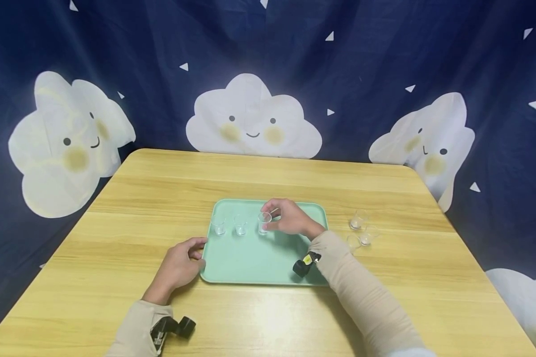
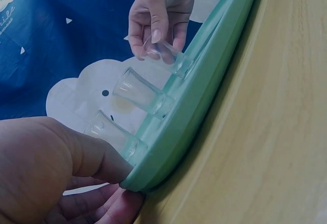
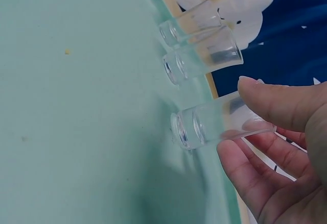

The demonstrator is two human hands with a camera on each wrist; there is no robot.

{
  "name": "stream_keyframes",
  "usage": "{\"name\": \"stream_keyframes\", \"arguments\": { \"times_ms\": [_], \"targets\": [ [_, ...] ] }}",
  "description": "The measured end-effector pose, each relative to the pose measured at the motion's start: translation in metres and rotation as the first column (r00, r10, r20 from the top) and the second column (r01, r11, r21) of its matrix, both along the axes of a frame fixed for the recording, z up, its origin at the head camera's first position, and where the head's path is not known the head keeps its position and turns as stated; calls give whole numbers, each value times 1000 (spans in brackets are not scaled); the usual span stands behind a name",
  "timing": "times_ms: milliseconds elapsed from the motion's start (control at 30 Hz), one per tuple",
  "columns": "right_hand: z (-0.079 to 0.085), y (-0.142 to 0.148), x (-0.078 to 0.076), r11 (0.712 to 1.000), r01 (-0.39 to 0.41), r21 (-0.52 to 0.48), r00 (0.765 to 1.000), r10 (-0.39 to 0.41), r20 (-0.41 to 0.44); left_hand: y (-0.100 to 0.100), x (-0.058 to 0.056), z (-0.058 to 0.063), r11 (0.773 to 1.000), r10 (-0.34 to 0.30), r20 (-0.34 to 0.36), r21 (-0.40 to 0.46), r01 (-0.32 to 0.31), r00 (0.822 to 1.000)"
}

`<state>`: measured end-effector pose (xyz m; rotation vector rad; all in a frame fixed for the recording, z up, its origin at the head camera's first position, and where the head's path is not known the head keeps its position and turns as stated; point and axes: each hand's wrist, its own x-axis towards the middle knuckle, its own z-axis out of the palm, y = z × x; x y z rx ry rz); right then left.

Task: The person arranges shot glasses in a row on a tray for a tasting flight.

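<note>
A clear shot glass (image 1: 263, 229) stands upright on the pale green tray (image 1: 250, 263), near its far side. My right hand (image 1: 290, 218) holds this glass between thumb and fingers, around its upper part, as the right wrist view shows. To its left, two more shot glasses, a middle one (image 1: 240, 226) and a leftmost one (image 1: 219, 226), stand in a row with it. My left hand (image 1: 178, 265) grips the tray's left edge; in the left wrist view the thumb lies at the rim and the fingers are lower down.
Several clear glasses (image 1: 359, 219) stand on the wooden table (image 1: 129, 213) to the right of the tray, close to my right forearm. A dark blue curtain (image 1: 161, 44) with white clouds hangs behind the table's far edge.
</note>
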<state>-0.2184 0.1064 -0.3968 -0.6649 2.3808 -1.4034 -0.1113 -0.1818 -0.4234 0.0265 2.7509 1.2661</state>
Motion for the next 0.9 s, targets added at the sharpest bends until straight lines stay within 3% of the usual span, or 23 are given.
{"name": "stream_keyframes", "arguments": {
  "times_ms": [300, 533, 900],
  "targets": [
    [0, -2, 0, 1000, 5, 15, 1000, -5, -19, 0, 0, 2, 1000, -2, 0, -2, 2, 1000],
    [-4, -4, 5, 999, -29, 29, 1000, 30, -10, -2, 7, -4, 1000, -5, 2, -12, 5, 1000],
    [2, 7, 0, 998, -54, 21, 998, 54, 17, 0, 0, -2, 1000, -5, -10, 0, 5, 1000]
  ]
}}
